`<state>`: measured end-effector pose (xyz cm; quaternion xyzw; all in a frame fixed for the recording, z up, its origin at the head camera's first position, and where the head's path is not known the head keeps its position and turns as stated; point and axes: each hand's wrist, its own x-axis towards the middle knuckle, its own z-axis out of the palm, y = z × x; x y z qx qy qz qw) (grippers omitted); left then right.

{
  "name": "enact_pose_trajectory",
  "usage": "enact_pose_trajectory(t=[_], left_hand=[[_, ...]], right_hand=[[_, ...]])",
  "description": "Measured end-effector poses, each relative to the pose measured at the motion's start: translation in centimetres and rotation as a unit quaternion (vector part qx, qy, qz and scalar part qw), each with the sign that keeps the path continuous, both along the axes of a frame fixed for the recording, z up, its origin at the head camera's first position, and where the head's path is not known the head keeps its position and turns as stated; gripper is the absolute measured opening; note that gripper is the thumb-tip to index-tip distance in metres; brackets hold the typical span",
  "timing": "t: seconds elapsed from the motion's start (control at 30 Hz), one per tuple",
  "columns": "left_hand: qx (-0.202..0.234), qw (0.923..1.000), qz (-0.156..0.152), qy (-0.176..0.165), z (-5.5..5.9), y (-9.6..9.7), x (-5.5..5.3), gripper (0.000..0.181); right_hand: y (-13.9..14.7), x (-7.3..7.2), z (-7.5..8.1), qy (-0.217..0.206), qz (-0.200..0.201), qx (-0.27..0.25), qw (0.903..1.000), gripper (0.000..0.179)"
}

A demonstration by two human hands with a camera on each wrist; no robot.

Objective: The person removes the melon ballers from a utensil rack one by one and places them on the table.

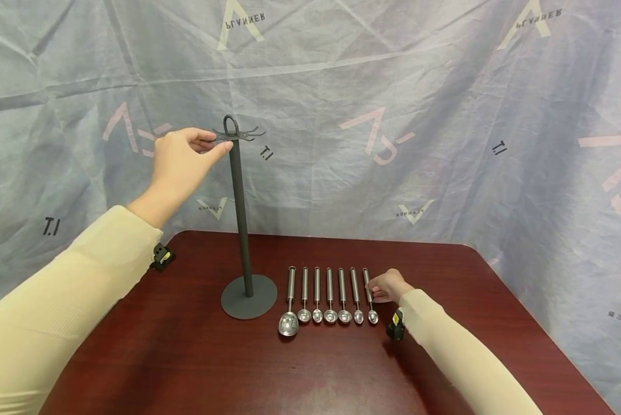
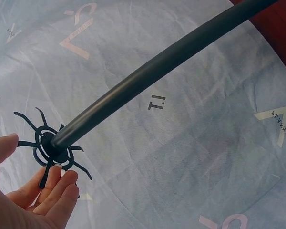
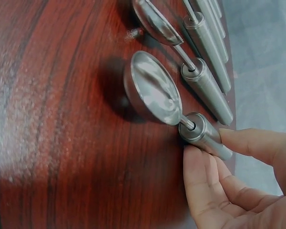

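Note:
A dark grey utensil stand (image 1: 241, 219) has a round base, a tall pole and a ring of hooks (image 1: 248, 136) under a loop at its top. My left hand (image 1: 178, 158) holds that hook ring, the thumb at one hook's tip and the fingers at the ring in the left wrist view. Several steel scoops (image 1: 330, 288) lie in a row right of the base, handles pointing away, bowls towards me. At the row's right end, my right hand (image 1: 390, 285) pinches the handle of the last scoop (image 3: 152, 88), whose bowl rests at the table.
The dark red wooden table (image 1: 310, 374) has rounded far corners. Behind it hangs a wrinkled grey cloth (image 1: 310, 173) with printed letters. A larger scoop (image 1: 288, 324) lies at the row's left end, nearest the stand's base (image 1: 238, 308).

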<state>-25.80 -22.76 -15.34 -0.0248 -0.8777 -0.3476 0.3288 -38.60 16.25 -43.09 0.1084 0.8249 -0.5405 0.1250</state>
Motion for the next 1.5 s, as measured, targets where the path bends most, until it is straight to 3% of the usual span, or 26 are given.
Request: enact_pose_trajectory(t=[0.37,1.2,1.5], left_hand=[[0.004,0.9994,-0.005,0.033,-0.2,-0.1,-0.3,0.053],[0.009,0.9997,-0.014,0.019,-0.4,-0.3,-0.1,0.056],[0.021,0.9995,-0.022,0.012,-0.7,-0.8,-0.1,0.068]], right_hand=[[0.0,0.0,-0.3,0.006,0.010,0.000,0.9999,0.064],[0.0,0.5,-0.2,0.008,-0.003,-0.001,1.0000,0.067],[0.4,0.5,0.8,0.013,-0.010,0.010,0.9998,0.053]])
